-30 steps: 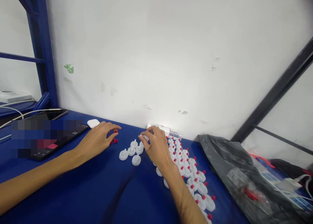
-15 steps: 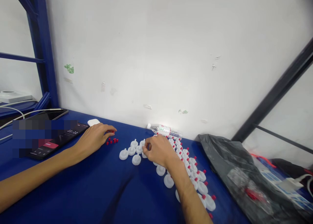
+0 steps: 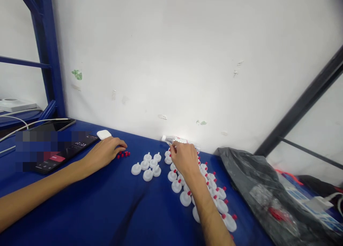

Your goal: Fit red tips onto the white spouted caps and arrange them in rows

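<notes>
My left hand (image 3: 105, 151) rests on the blue table (image 3: 102, 206) with its fingers curled together, the tips right beside a small heap of loose red caps (image 3: 123, 154). What the fingers hold is hidden. A cluster of plain white round pieces (image 3: 147, 165) lies between my hands. My right hand (image 3: 184, 159) hovers with bent fingers over the far end of several rows of white pieces with red caps (image 3: 214, 196), close to a clear bottle (image 3: 177, 140) lying by the wall. Its fingertips are hidden behind the hand.
A phone with a lit screen (image 3: 61, 153) and a small white case (image 3: 104, 134) lie at the left, with white cables behind. A grey plastic bag (image 3: 257, 188) covers the table's right side. A blue frame post (image 3: 45, 53) stands at the back left.
My right hand moved from the plain white cluster to the far end of the capped rows, near the bottle. One more white piece lies in the plain cluster. My left hand stayed by the red caps.
</notes>
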A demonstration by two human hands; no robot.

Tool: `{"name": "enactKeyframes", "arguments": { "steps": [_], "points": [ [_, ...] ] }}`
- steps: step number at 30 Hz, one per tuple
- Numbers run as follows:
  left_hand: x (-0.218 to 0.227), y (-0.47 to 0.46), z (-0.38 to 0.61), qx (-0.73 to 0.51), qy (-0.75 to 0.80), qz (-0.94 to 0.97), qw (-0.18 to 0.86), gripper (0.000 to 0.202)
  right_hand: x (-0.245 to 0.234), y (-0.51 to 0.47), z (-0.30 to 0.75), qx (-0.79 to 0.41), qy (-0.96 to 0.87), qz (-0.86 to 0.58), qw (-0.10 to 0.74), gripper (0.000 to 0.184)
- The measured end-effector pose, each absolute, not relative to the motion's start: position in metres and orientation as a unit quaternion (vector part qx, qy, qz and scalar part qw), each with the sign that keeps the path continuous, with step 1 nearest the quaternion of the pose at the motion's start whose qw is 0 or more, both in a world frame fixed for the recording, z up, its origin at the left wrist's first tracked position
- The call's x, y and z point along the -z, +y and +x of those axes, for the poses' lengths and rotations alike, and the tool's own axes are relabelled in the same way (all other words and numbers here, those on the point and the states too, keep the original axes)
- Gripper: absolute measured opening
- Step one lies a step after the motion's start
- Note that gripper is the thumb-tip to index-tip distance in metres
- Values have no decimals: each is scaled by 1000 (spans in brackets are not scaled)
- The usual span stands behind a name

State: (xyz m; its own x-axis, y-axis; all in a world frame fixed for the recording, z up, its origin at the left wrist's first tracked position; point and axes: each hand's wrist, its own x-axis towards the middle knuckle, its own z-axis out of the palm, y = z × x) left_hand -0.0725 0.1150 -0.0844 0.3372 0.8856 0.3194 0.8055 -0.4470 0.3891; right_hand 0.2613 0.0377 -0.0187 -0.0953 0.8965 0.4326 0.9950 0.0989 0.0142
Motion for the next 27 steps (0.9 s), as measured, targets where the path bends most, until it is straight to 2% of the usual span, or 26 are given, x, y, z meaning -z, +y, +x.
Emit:
{"name": "enactKeyframes", "arguments": {
  "steps": [8, 19, 23, 27],
  "points": [
    [89, 119, -74, -236, 517, 816, 109, 49, 35, 44, 266, 95, -734, -663, 114, 22],
    [81, 111, -66, -263, 517, 808, 102, 46, 29, 40, 251, 65, -758, -592, 267, 4],
    [67, 93, -50, -332, 487, 805, 69, 46, 30, 33, 237, 83, -800, -517, 294, 14],
    [56, 65, -32, -367, 395, 841, 52, 44, 33, 26, 220, 117, -839, -443, 294, 24]
  ]
}}
